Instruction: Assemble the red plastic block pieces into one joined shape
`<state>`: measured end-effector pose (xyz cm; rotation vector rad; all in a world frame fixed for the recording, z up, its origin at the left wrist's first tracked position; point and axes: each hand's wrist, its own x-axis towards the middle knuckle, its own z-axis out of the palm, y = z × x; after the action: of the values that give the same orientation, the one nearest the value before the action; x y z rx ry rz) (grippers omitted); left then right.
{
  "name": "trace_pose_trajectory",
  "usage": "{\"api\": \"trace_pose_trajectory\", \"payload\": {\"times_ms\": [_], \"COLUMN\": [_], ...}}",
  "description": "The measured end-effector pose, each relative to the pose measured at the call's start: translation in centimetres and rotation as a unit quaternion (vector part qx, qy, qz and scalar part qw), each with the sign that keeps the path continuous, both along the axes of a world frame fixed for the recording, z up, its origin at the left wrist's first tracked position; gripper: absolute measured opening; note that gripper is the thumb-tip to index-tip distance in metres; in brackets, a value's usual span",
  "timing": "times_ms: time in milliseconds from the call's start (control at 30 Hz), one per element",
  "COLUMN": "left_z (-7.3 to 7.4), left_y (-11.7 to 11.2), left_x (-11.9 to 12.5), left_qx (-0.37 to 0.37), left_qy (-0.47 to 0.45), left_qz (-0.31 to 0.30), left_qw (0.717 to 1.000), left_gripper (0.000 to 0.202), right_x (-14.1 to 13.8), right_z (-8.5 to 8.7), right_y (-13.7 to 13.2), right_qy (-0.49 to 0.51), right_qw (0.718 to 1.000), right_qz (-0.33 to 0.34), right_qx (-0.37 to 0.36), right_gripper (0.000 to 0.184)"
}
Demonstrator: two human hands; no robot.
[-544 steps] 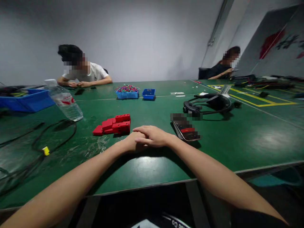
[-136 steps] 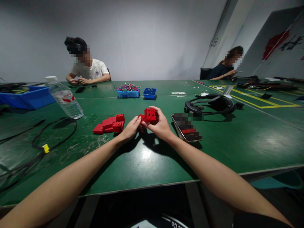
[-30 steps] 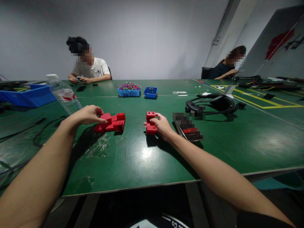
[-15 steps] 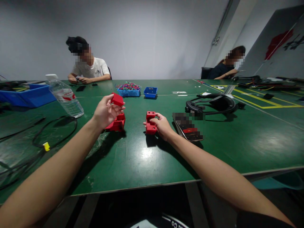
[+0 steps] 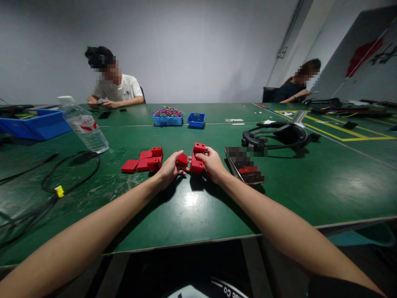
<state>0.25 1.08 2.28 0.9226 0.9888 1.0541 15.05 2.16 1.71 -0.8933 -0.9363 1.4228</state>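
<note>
Between the thumb and fingers of my left hand (image 5: 169, 169) is a small flat red block (image 5: 182, 159). My right hand (image 5: 212, 164) grips a larger red bracket-shaped part (image 5: 197, 166) with holes in its raised ends. The two red pieces are side by side just above the green table (image 5: 198, 223), almost meeting; whether they touch I cannot tell. To the left of my left hand, a similar red bracket (image 5: 154, 164) lies on the table, with a flat red piece (image 5: 130, 166) beside it.
A phone (image 5: 245, 167) lies right of my right hand, with a black headset (image 5: 276, 136) behind it. A water bottle (image 5: 85, 126) and black cable (image 5: 71, 182) are at left. Farther back stand a blue bin of coloured wires (image 5: 168, 120) and a small blue tray (image 5: 196, 121). Two people sit opposite.
My left hand has moved right and down with the small red block, close to the bracket in my right hand. The right-hand bracket has tilted slightly. The red pieces at left are now uncovered.
</note>
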Motion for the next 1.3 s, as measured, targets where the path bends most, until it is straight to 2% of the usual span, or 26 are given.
{"api": "trace_pose_trajectory", "payload": {"times_ms": [200, 400, 567, 700, 833, 967, 1100, 1300], "left_z": [-0.2, -0.9, -1.5, -1.0, -0.6, -0.9, -0.7, -0.1], "left_y": [-0.5, -1.1, -1.4, -1.7, -1.6, -1.2, -1.3, -1.3], "left_x": [0.3, 0.5, 0.1, -0.2, -0.2, -0.2, -0.3, -0.6], "left_qx": [0.032, 0.098, 0.145, 0.132, 0.127, 0.116, 0.086, 0.053], "left_qy": [-0.062, -0.071, -0.034, 0.027, 0.030, -0.009, -0.038, -0.092], "left_qz": [-0.084, -0.168, -0.162, -0.155, -0.155, -0.172, -0.157, -0.123], "left_qw": [0.994, 0.978, 0.975, 0.979, 0.979, 0.978, 0.983, 0.987], "left_gripper": [0.038, 0.054, 0.071, 0.076, 0.081, 0.077, 0.060, 0.031], "right_x": [0.0, -0.2, -0.2, -0.2, 0.0, 0.3, 0.4, 0.9], "right_z": [0.1, 0.5, 0.8, 0.6, 0.4, 0.5, 0.4, -0.6], "right_y": [-0.5, -1.1, -1.4, -1.5, -1.6, -1.7, -1.5, -0.6], "right_qy": [0.002, -0.036, -0.046, -0.057, -0.152, -0.275, -0.297, -0.342], "right_qw": [0.999, 0.993, 0.988, 0.983, 0.963, 0.922, 0.911, 0.900], "right_qz": [0.024, 0.055, 0.065, 0.084, 0.053, 0.003, -0.012, 0.054], "right_qx": [0.034, 0.099, 0.133, 0.154, 0.217, 0.271, 0.288, 0.266], "right_gripper": [0.040, 0.048, 0.047, 0.043, 0.040, 0.044, 0.038, 0.025]}}
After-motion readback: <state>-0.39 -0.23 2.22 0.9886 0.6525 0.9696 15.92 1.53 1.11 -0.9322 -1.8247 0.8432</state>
